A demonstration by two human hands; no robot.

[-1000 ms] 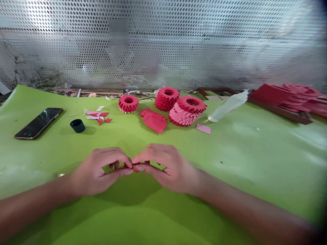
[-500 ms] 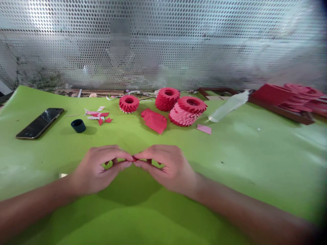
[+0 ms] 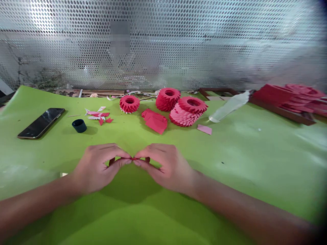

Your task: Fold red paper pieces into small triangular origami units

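Right at the fingertips, dead centre, a tiny folded red paper piece (image 3: 133,158) is pinched between both hands! The left hand (image 3: 95,168) and the right hand (image 3: 166,166) come in from either side, the fingers (image 3: 120,153) of each clenched on that one piece, tips nearly meeting, and the paper barely shows between them. Both hands hover just above the green desk (image 3: 230,163).

Straight ahead of the fingers, three red paper rings: one small ring (image 3: 129,103), one taller ring (image 3: 167,99), and one wider ring (image 3: 187,111) with a red top and pink lower layers, leaning up against the taller one. Just below those sits one loose pile of red paper rectangles (image 3: 154,121).

Ahead and to the left of the fingers, one black phone (image 3: 41,123) lies face up beside one dark bottle cap (image 3: 79,125), with a small scatter of red and pale paper bits (image 3: 98,115) just past it, too jumbled to count. Ahead and to the right, one pink paper slip (image 3: 204,129), one translucent plastic sleeve (image 3: 229,106), and, farther right, a heap of red paper (image 3: 288,98) on a wooden tray edge (image 3: 281,114).
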